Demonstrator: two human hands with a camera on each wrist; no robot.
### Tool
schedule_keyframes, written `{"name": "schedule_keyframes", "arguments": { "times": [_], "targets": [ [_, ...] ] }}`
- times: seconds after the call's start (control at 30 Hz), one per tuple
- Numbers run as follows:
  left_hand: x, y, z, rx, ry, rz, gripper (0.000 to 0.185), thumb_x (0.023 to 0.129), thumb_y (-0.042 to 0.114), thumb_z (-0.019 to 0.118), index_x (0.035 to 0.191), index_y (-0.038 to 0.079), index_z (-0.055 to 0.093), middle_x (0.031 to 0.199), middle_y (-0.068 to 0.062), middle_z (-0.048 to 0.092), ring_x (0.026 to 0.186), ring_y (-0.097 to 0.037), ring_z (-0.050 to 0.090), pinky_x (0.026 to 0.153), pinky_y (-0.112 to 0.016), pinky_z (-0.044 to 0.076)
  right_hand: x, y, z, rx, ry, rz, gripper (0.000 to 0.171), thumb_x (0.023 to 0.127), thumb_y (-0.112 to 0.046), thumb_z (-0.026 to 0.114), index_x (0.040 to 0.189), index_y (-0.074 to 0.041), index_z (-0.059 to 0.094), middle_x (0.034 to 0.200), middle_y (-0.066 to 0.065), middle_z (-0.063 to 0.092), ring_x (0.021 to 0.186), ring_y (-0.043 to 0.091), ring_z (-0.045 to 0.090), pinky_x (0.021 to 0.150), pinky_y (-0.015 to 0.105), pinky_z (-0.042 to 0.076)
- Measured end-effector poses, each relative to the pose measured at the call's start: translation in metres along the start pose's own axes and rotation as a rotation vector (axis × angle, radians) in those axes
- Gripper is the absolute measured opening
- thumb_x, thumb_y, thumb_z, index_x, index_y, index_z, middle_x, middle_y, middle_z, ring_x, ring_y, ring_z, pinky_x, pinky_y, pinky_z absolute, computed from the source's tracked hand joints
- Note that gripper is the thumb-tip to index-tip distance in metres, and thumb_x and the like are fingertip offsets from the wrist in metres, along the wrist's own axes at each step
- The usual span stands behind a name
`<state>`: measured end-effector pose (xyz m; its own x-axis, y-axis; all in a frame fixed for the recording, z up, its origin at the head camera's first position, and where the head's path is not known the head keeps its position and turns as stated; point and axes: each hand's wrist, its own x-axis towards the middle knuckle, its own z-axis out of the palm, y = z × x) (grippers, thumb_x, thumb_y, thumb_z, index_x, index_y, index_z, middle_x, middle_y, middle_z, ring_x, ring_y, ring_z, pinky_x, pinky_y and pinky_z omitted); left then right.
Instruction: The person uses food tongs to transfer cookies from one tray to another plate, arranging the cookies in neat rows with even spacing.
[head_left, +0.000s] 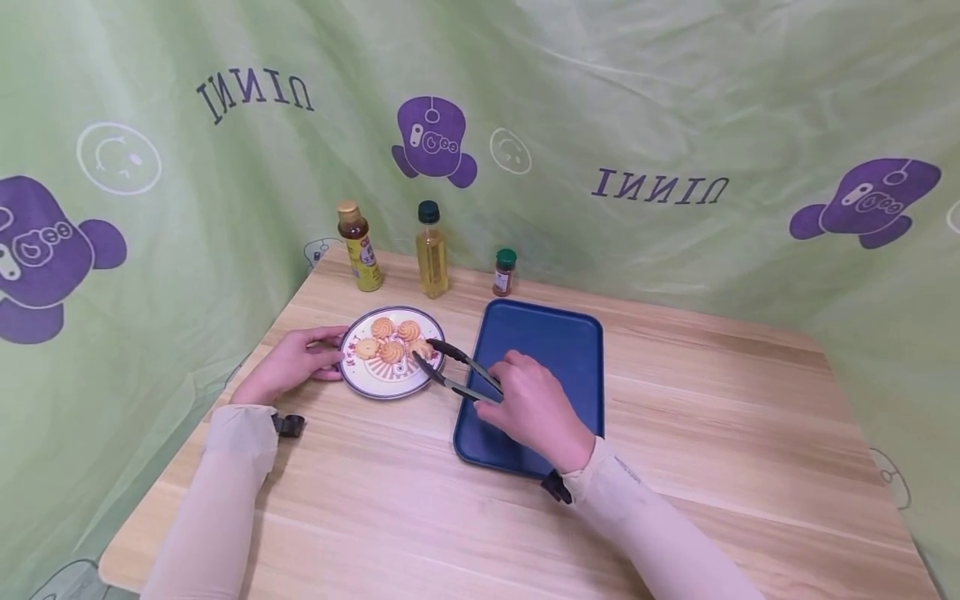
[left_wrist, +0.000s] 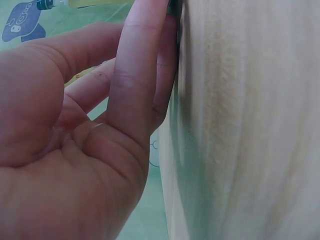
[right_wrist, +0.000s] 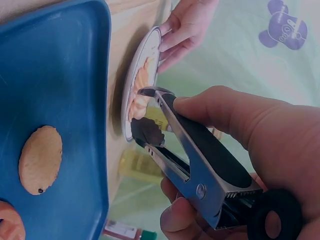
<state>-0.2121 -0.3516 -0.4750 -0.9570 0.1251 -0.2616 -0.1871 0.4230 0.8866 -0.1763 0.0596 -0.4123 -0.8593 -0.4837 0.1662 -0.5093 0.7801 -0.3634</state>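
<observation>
A white plate (head_left: 386, 386) with a blue rim holds several swirled cookies (head_left: 392, 352). My left hand (head_left: 292, 362) holds the plate's left rim, thumb and fingers spread along the edge. My right hand (head_left: 536, 404) grips metal tongs (head_left: 480, 373) with black tips, reaching from over the tray to the plate. The tong tips stand apart around the cookie (head_left: 421, 347) at the plate's right side. The blue tray (head_left: 540, 333) lies right of the plate, partly under my right hand. In the right wrist view, an oval cookie (right_wrist: 41, 160) and part of a reddish-orange piece (right_wrist: 10, 222) lie on it.
Along the table's back edge stand a yellow-labelled sauce bottle (head_left: 361, 250), an oil bottle (head_left: 432, 258) and a small spice jar (head_left: 504, 273) with a green lid. A green printed curtain (head_left: 660, 100) hangs around the wooden table (head_left: 712, 400).
</observation>
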Motion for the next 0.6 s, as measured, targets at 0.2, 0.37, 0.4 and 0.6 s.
{"name": "schedule_keyframes", "arguments": {
  "times": [0.2, 0.37, 0.4, 0.6],
  "targets": [
    [0.0, -0.0028, -0.002, 0.031, -0.002, 0.012, 0.064, 0.113, 0.005, 0.063, 0.171, -0.002, 0.039, 0.168, -0.037, 0.046, 0.104, -0.005, 0.076, 0.092, -0.027, 0.073, 0.0056, -0.0034, 0.0018, -0.015, -0.016, 0.001, 0.036, 0.089, -0.029, 0.094, 0.107, 0.0, 0.083, 0.093, 0.007, 0.069, 0.077, 0.021, 0.058, 0.062, 0.035, 0.058],
    [0.001, -0.0035, -0.0032, 0.034, -0.001, 0.018, 0.064, 0.113, 0.005, 0.064, 0.171, -0.002, 0.038, 0.17, -0.037, 0.044, 0.106, -0.005, 0.076, 0.092, -0.027, 0.073, 0.0082, -0.0064, 0.0013, -0.018, -0.015, 0.003, 0.036, 0.087, -0.027, 0.093, 0.107, 0.0, 0.083, 0.092, 0.007, 0.069, 0.077, 0.021, 0.058, 0.061, 0.035, 0.058],
    [0.0012, -0.0034, -0.0032, 0.034, -0.002, 0.02, 0.064, 0.113, 0.005, 0.064, 0.171, -0.003, 0.038, 0.17, -0.037, 0.043, 0.106, -0.005, 0.076, 0.092, -0.027, 0.073, 0.0084, -0.0066, 0.0011, -0.02, -0.014, 0.004, 0.035, 0.087, -0.027, 0.094, 0.107, 0.0, 0.083, 0.092, 0.008, 0.069, 0.076, 0.021, 0.058, 0.061, 0.035, 0.058],
    [0.0025, -0.0028, -0.0014, 0.016, -0.007, 0.013, 0.064, 0.112, 0.003, 0.063, 0.171, -0.003, 0.038, 0.171, -0.037, 0.043, 0.106, -0.004, 0.076, 0.093, -0.028, 0.073, 0.0086, -0.0067, 0.0002, -0.023, -0.018, 0.007, 0.036, 0.085, -0.026, 0.094, 0.106, 0.0, 0.083, 0.091, 0.007, 0.068, 0.076, 0.021, 0.058, 0.06, 0.035, 0.057]
  ]
}}
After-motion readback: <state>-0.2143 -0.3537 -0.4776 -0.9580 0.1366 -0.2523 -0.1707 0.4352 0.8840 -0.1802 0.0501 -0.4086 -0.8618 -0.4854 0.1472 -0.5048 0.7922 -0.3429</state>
